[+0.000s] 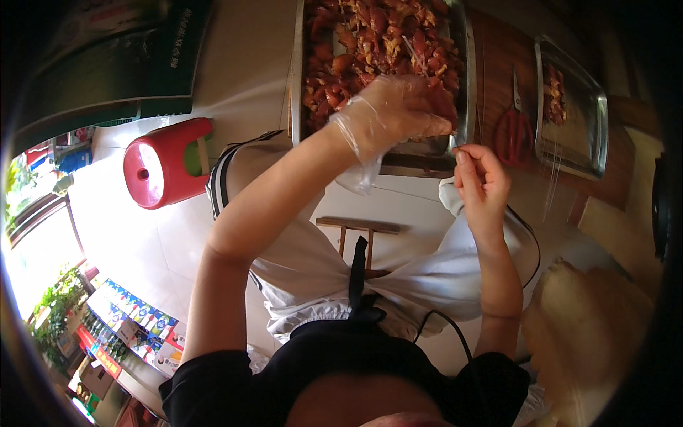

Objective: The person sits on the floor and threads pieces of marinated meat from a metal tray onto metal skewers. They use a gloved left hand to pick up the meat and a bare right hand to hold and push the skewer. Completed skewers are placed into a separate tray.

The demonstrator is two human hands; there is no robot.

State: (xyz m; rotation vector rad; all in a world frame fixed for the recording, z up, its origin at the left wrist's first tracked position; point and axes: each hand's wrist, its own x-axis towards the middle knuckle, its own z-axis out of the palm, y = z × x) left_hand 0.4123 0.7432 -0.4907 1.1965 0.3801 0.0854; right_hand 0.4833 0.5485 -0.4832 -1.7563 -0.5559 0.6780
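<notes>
A large metal tray (469, 69) before me holds many pieces of raw, sauced meat (373, 42). My left hand (395, 115), in a clear plastic glove, is over the tray's near right part, its fingers closed on a piece of meat (442, 101). Just outside the tray's near right corner is my bare right hand (477, 171), pinching the end of a thin skewer whose other end is hidden near the left fingers. Farther right, a smaller metal tray (597, 133) holds skewered meat (554, 96), and thin skewers (552, 181) stick out over its near edge.
Red-handled scissors (514, 133) lie on the brown wooden surface (613, 187) between the trays. A red plastic stool (165, 163) stands on the floor at left. Between my legs is a wooden stool's edge (357, 224). A black cable (453, 325) runs by my right side.
</notes>
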